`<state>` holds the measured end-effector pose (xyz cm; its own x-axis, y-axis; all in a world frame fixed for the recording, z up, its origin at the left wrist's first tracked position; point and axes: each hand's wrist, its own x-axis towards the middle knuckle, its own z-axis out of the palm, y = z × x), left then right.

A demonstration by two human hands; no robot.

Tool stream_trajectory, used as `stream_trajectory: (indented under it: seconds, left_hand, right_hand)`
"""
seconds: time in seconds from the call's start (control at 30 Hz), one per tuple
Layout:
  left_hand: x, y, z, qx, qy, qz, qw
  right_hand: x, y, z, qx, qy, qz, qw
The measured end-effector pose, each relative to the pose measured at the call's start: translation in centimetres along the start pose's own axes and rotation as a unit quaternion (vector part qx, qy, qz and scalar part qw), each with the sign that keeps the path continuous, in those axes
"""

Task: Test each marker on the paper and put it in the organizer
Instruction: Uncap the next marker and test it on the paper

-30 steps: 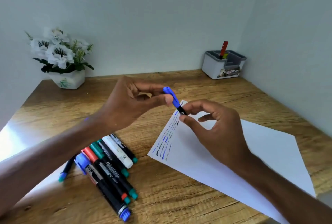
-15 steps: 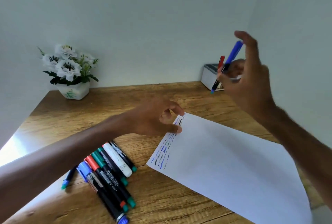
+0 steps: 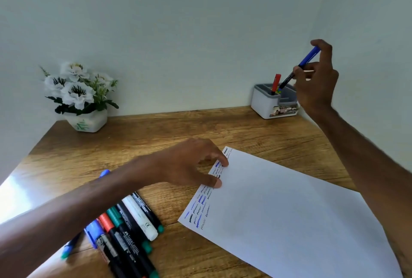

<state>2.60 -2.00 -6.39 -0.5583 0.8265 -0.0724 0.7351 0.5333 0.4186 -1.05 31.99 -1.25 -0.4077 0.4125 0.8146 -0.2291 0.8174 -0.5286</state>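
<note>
Holding: the right hand (image 3: 316, 86), raised at the right of the frame, pinches the blue marker (image 3: 308, 58) between thumb and curled fingers, with the forefinger hooked over its top end.
Blue marker: capped in blue, tilted, blue end at upper right, black end pointing down-left at the organizer (image 3: 263, 104).
Marker tip: at the organizer's top rim, just beside the red marker (image 3: 276, 81); whether it has entered a compartment cannot be told.
Organizer: white and grey box in the right rear corner of the table (image 3: 178, 128), against the wall; the red marker stands upright in a rear compartment.
Left hand (image 3: 187, 164): centre of the frame, palm down and holding nothing, fingers loosely bent; forefinger and thumb tips press on the left edge of the paper (image 3: 289, 211).
Paper: white sheet lying flat across the lower right of the frame, rotated relative to the table edge; short blue and black test scribbles run along its left edge.
Loose markers (image 3: 133, 228): a close group lower left of centre, lying side by side on the table, apart from the paper; one white barrel, several black barrels, caps in green, red and blue.
Further marker: a blue one lies partly hidden under the left forearm.
Flower pot (image 3: 87, 121): white pot of white flowers, left rear of the table, well apart from the work.
</note>
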Motion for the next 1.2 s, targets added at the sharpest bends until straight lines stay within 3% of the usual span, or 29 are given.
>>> stream_trajectory:
  seconds: [0.6,0.77,1.0,1.2]
  left_hand:
    - [0.4,-0.3,0.3,0.006,-0.008,0.001,1.0]
    - [0.3,-0.2,0.2,0.005,-0.01,-0.002,1.0]
    - [0.3,-0.1,0.1,0.008,-0.013,-0.004,1.0]
    - [0.2,-0.1,-0.1,-0.001,-0.016,-0.01,1.0]
  right_hand:
    - [-2.4,1.8,1.6,-0.048,-0.126,0.045,0.99]
    - [-2.9,1.1,1.1,-0.031,-0.117,0.057,0.991]
    - [-5.1,-1.7,0.8,-0.019,-0.048,-0.048,0.998]
    - [-8.0,-6.2,1.7,0.03,-0.113,-0.078,0.99]
